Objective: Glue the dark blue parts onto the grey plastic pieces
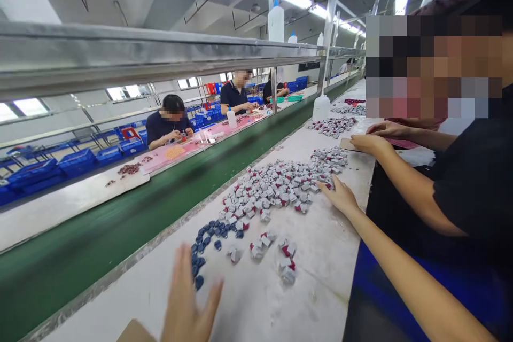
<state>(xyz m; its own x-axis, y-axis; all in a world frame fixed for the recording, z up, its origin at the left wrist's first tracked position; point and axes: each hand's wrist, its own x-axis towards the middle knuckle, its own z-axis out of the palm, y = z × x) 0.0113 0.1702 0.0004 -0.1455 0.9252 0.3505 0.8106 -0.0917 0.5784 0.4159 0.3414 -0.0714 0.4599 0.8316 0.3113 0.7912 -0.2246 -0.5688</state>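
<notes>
Grey-and-red pieces (276, 187) lie heaped beside dark-blue pieces (217, 245) on white tabletop (132, 283).

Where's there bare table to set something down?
The table is bare between the small clusters and its right edge, nearer you than your right hand. A narrower bare strip borders the navy pieces and green surface. The grey pile is crowded.

left hand (188, 294) beside dark blue pieces (216, 230), right hand (340, 196) at grey-and-red pieces (280, 184)
</notes>
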